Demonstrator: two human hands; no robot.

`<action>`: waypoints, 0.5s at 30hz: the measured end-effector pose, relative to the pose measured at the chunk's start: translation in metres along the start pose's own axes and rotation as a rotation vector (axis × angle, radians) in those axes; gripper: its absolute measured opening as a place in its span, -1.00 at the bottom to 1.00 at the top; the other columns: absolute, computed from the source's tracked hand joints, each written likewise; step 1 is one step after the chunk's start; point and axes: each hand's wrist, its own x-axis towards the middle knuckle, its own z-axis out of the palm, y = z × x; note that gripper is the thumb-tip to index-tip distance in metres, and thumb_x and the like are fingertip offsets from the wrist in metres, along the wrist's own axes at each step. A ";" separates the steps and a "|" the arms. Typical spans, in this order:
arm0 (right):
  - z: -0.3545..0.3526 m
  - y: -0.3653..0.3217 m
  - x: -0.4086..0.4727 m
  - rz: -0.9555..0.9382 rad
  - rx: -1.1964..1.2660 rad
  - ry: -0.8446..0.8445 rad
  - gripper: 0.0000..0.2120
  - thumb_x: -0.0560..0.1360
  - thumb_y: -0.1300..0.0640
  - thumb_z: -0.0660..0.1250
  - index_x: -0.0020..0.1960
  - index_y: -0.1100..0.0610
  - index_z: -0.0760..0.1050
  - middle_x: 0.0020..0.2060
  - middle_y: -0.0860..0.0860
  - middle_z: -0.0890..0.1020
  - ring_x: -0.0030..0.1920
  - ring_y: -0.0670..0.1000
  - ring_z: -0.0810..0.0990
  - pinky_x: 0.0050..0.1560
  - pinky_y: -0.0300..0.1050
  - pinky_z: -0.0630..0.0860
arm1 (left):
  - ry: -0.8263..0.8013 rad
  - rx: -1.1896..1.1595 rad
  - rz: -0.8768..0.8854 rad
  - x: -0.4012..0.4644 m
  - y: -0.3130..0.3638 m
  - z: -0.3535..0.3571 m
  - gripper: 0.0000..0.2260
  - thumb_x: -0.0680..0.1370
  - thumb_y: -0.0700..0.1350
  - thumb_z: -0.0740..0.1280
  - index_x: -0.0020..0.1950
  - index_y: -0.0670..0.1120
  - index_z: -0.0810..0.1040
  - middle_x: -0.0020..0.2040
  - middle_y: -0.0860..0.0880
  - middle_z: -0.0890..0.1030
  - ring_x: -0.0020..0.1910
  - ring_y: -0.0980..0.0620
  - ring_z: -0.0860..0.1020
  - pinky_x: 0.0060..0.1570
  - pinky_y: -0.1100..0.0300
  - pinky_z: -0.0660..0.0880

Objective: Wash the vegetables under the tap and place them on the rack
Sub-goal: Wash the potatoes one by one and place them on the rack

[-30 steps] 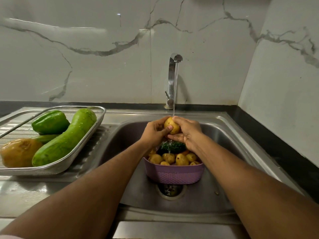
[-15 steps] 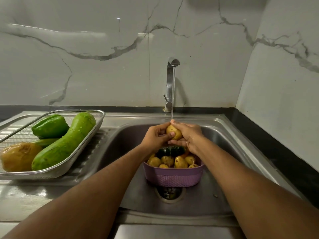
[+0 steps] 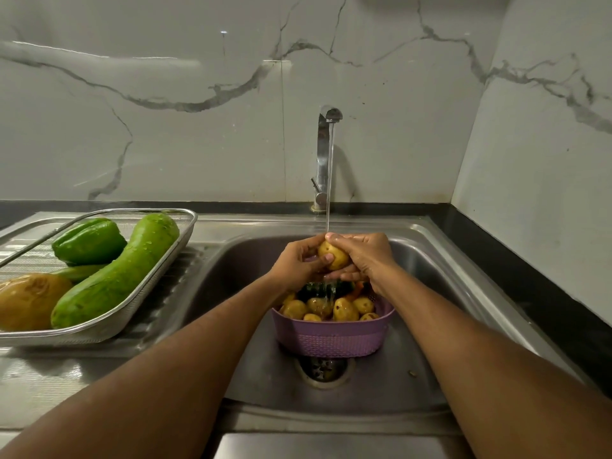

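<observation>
A small yellow potato (image 3: 332, 256) is held under the running stream from the tap (image 3: 326, 154). My left hand (image 3: 298, 261) grips it from the left, thumb across its front. My right hand (image 3: 364, 256) curls round it from the right and above. Below them a purple basket (image 3: 334, 339) stands in the sink (image 3: 427, 260), holding several potatoes (image 3: 344, 308) and a dark green vegetable, partly hidden by my hands. On the left a metal mesh rack (image 3: 139, 306) holds a long green gourd (image 3: 116, 273), a green pepper (image 3: 87, 240) and a brownish vegetable (image 3: 26, 299).
The rack sits on the ribbed steel drainboard (image 3: 185, 279) left of the basin. A drain strainer (image 3: 324, 367) lies just in front of the basket. Marble walls close off the back and the right side, with a black counter strip (image 3: 516, 273) along the right.
Both hands keep the potato under the stream and have turned it slightly between the fingers. The view has tilted a little; nothing else has moved.
</observation>
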 end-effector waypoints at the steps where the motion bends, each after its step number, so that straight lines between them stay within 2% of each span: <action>1: 0.000 -0.001 0.000 0.001 0.017 0.003 -0.63 0.47 0.00 0.58 0.19 0.15 0.64 -0.10 0.22 0.74 -0.27 0.20 0.76 -0.46 -0.16 0.64 | -0.003 0.000 0.004 0.001 0.000 -0.001 -0.59 0.64 -0.22 0.35 0.49 -0.04 0.47 0.24 -0.06 0.65 0.22 0.01 0.65 0.14 0.11 0.64; 5: 0.002 -0.004 0.004 0.038 0.155 -0.028 -0.68 0.48 0.09 0.57 0.18 0.17 0.65 0.04 0.24 0.70 -0.16 0.22 0.77 -0.25 -0.01 0.71 | 0.026 -0.081 -0.020 0.004 0.003 -0.002 -0.54 0.64 -0.26 0.33 0.52 0.01 0.45 0.29 -0.10 0.61 0.25 -0.05 0.62 0.21 -0.01 0.62; 9: 0.002 -0.005 0.006 0.081 0.248 -0.101 -0.76 0.59 0.20 0.43 0.24 0.21 0.60 0.09 0.30 0.67 -0.12 0.30 0.76 -0.25 -0.01 0.72 | 0.059 -0.176 -0.068 0.008 0.003 -0.001 -0.58 0.66 -0.27 0.29 0.51 -0.04 0.46 0.29 -0.16 0.61 0.24 -0.11 0.63 0.23 -0.08 0.61; 12: 0.000 -0.005 0.005 0.104 0.277 -0.145 -0.85 0.62 0.25 0.38 0.18 0.20 0.60 0.10 0.32 0.66 -0.10 0.34 0.74 -0.18 0.06 0.73 | 0.055 -0.168 -0.079 0.008 0.001 -0.004 -0.62 0.66 -0.28 0.29 0.48 -0.09 0.47 0.29 -0.17 0.61 0.25 -0.12 0.62 0.21 -0.06 0.62; 15: 0.002 -0.003 0.005 0.123 0.288 -0.092 -0.77 0.60 0.22 0.42 0.25 0.22 0.60 0.06 0.31 0.68 -0.14 0.33 0.75 -0.18 0.09 0.73 | 0.030 -0.097 -0.080 0.008 0.001 -0.004 -0.61 0.67 -0.26 0.28 0.49 -0.04 0.46 0.29 -0.15 0.60 0.27 -0.13 0.61 0.25 -0.11 0.59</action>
